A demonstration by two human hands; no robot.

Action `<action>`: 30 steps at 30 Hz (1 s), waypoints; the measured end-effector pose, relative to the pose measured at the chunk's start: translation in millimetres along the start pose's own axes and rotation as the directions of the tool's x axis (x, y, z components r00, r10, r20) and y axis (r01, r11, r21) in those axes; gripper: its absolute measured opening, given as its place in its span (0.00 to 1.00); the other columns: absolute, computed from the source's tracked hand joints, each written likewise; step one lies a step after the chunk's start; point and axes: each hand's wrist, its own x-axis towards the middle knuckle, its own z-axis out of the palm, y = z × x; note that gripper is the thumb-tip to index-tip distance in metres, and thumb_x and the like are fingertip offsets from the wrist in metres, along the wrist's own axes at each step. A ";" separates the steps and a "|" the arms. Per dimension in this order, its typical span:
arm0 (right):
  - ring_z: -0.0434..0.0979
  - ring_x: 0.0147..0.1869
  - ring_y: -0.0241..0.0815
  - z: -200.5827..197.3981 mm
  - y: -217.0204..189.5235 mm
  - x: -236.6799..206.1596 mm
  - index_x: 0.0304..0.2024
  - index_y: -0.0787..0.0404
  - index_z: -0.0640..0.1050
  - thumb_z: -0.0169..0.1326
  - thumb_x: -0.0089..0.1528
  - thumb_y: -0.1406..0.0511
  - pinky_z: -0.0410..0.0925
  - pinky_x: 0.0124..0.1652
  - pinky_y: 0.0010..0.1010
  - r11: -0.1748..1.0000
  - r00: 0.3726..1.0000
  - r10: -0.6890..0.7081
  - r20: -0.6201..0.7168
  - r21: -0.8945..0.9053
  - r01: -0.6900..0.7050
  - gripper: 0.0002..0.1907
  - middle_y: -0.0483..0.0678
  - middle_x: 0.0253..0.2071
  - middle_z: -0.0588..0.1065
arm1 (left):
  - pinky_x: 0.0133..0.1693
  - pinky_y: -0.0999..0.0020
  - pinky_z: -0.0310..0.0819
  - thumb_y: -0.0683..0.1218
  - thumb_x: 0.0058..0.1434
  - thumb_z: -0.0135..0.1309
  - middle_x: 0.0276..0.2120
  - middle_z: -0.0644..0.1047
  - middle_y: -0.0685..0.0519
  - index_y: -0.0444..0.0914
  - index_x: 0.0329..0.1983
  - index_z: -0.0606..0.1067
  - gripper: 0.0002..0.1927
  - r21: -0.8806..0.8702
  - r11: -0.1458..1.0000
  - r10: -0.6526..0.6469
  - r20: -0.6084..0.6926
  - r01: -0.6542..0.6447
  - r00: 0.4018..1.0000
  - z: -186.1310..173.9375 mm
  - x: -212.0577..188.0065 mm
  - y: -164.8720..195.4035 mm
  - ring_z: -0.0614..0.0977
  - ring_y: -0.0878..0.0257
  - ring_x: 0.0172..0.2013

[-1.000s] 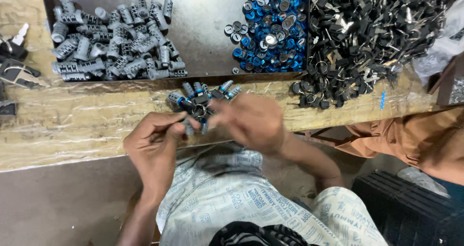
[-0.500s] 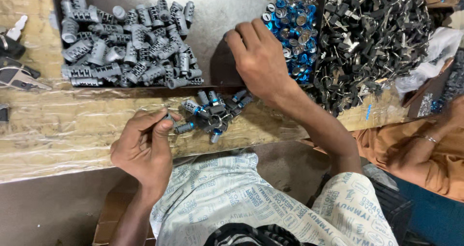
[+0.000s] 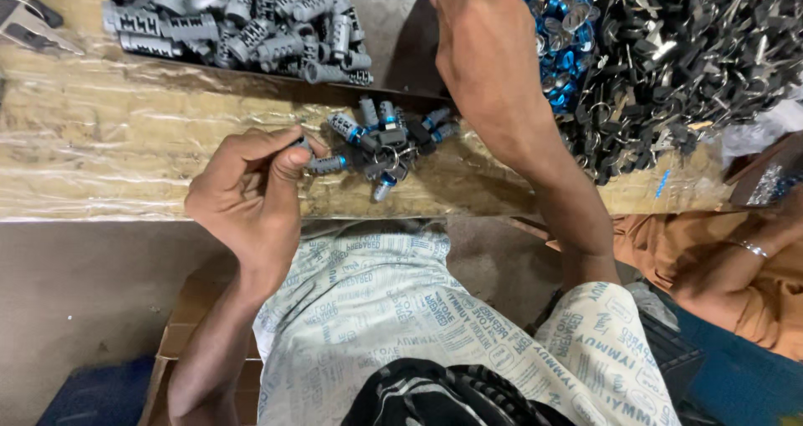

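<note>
Plastic-wrapped tabletop (image 3: pixel 125 150) carries a small cluster of assembled grey-and-blue pieces (image 3: pixel 386 142) — left hand (image 3: pixel 251 192) fingers pinching one at its edge, right hand (image 3: pixel 489 58) over the blue caps (image 3: pixel 560 25), fingers hidden — with large heaps seemingly left.

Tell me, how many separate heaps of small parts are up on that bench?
4: grey cylinders at far left, blue caps beyond the right hand, black parts at right, a small cluster near the left hand.
</note>
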 end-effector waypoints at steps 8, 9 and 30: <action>0.75 0.28 0.41 -25.1 -71.2 -118.2 0.46 0.71 0.81 0.62 0.61 0.77 0.65 0.28 0.32 0.819 0.991 0.046 -0.123 0.573 0.033 0.10 0.53 0.31 0.78 | 0.37 0.76 0.77 0.32 0.60 0.65 0.33 0.83 0.45 0.28 0.39 0.80 0.06 0.218 0.970 0.068 0.183 -0.108 0.981 43.0 -46.7 17.5 0.83 0.64 0.33; 0.75 0.28 0.42 -22.1 -74.0 -129.7 0.46 0.71 0.81 0.62 0.61 0.77 0.65 0.28 0.32 0.826 0.986 0.079 -0.149 0.563 0.019 0.11 0.54 0.31 0.78 | 0.38 0.76 0.77 0.32 0.61 0.64 0.33 0.83 0.46 0.28 0.40 0.80 0.06 0.222 0.972 0.024 0.219 -0.073 0.975 44.6 -51.5 17.2 0.84 0.65 0.34; 0.80 0.31 0.42 -2.2 -48.0 -215.6 0.48 0.72 0.80 0.60 0.60 0.78 0.68 0.31 0.31 0.545 0.982 0.057 -0.178 0.830 0.118 0.13 0.52 0.29 0.78 | 0.42 0.69 0.84 0.31 0.61 0.62 0.33 0.83 0.46 0.28 0.36 0.77 0.05 -0.093 0.824 -0.437 0.524 0.559 0.731 50.9 -91.4 -11.1 0.87 0.62 0.36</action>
